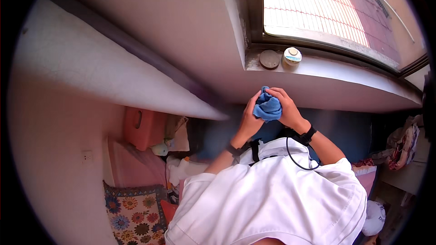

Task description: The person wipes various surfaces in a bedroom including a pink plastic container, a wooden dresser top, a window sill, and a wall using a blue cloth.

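Note:
A crumpled blue cloth [268,107] is bunched between my two hands, just in front of my body and below the window sill. My left hand [251,119] grips its left side, with the fingers pointing up along it. Around the right and upper side curls my right hand [286,107], its fingertips near the cloth's top. The palms and part of the cloth are hidden. Both wrists wear dark bands, and a black cable loops near the right one.
On the window sill [327,65] stand a round grey-brown disc or lid [269,59] and a white-lidded container [292,56]. A pink plastic box [146,126] and a flower-patterned textile [136,214] lie to the left. Bunched fabric [403,143] is at the right.

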Demonstrator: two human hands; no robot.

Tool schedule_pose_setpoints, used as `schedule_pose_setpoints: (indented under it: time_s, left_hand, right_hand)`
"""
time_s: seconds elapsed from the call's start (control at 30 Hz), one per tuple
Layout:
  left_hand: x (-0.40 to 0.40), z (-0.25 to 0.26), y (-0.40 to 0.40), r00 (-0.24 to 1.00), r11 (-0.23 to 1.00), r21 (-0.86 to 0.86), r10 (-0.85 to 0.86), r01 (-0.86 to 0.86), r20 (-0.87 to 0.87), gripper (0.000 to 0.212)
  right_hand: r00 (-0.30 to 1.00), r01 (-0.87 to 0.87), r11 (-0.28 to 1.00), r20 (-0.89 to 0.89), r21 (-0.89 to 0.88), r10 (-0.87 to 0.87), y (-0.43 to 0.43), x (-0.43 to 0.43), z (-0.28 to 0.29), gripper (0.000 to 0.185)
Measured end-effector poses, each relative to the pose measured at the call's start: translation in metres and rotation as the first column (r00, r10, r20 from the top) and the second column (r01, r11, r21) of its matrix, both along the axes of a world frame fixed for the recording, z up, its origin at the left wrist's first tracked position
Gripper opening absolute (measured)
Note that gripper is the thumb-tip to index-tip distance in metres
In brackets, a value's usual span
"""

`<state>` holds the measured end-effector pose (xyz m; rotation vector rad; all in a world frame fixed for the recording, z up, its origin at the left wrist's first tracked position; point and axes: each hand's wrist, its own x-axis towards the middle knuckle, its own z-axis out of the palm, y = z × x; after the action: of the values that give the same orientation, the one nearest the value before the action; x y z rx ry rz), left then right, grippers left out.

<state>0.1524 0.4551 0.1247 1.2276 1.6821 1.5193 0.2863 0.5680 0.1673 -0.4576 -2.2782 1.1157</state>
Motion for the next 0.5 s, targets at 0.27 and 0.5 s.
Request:
schedule_pose_setpoints:
  time_s: [0.27,0.5]
  left_hand:
    - [0.085,0.029,0.124,0.918,0.99,0.137,0.021,0.037,-0.396,0.067]
    - [0.185,-0.005,0.246,0.696,0.998,0.042,-0.009,0.056,-0.718,0.059]
  right_hand:
    - [0.96,0.264,0.938,-0.153,0.223,-0.234,0.102,0.092,-0.013,0.062]
    - [0.87,0.471,0.802,-0.043,0.368,-0.491,0.202,0.194,-0.049,0.062]
